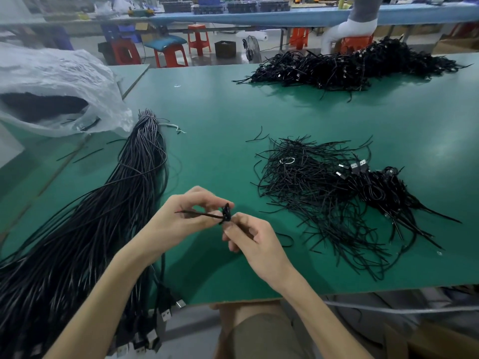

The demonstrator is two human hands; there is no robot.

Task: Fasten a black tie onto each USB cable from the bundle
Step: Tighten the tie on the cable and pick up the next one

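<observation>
Above the near middle of the green table (220, 130), my left hand (178, 218) and my right hand (248, 239) meet. Between their fingertips is a small coiled black USB cable (226, 212) with a black tie (199, 214) twisted round it, its end pointing left. My left hand pinches the tie and my right hand pinches the coil. A long bundle of black USB cables (103, 216) lies on the left, its plugs hanging over the front edge. Loose black ties (305, 187) are heaped on the right, and several tied cables (375, 187) lie beside them.
A crumpled clear plastic bag (59, 92) sits at the far left. A large heap of black cables (350, 66) lies at the far right of the table. Beyond it are red stools (198, 40), a blue bench and a seated person in white (347, 29).
</observation>
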